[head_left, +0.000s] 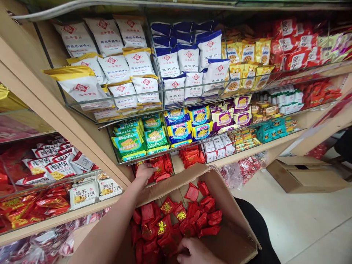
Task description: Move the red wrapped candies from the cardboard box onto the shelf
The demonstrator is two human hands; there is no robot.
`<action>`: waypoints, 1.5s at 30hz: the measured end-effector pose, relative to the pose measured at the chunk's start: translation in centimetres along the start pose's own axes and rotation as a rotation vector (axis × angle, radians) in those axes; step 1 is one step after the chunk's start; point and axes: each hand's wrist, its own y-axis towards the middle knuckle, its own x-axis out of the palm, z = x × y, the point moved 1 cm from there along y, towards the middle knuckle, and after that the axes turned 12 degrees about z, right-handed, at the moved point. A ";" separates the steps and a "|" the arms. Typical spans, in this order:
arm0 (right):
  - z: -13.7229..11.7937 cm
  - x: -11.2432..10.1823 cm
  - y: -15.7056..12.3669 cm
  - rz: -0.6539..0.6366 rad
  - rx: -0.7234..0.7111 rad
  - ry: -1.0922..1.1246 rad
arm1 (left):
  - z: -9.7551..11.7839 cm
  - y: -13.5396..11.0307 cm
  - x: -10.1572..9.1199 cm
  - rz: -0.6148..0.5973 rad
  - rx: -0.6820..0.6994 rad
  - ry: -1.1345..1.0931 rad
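My left hand [145, 172] reaches into the bottom-shelf bin, its fingers closed on a red wrapped packet among other red packets [162, 168]. Part of that grip is hidden. Below it stands an open cardboard box [231, 209], holding many small red packets [165, 227] with gold lettering. My right hand [196, 252] is inside this box near its front, its fingers curled against the red packets there. The lower edge of the view cuts off the right hand.
Clear-fronted shelves above hold white biscuit bags [112, 69], green soda biscuit packs [128, 143] and blue packs [178, 128]. A shelf lip [145, 161] runs just above my left hand. Another cardboard box [308, 172] sits on the tiled floor [291, 220] at right.
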 end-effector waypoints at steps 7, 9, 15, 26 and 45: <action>-2.8 -2.2 -1.0 0.225 -0.268 0.187 | 3.2 -7.1 -4.1 -0.097 0.327 0.165; -4.7 -4.2 -1.9 0.426 -0.379 0.212 | 3.4 -10.7 -5.8 -0.143 0.566 0.261; -9.0 -8.8 -2.6 0.451 -0.753 0.060 | 1.7 -18.2 -8.9 -0.509 0.761 0.520; -10.3 -7.5 -1.9 0.198 -0.343 0.451 | -2.0 -17.2 -11.4 -0.484 0.456 0.408; -9.6 -13.8 9.5 0.578 -0.355 0.489 | 0.7 -1.3 -1.7 -0.443 0.930 1.430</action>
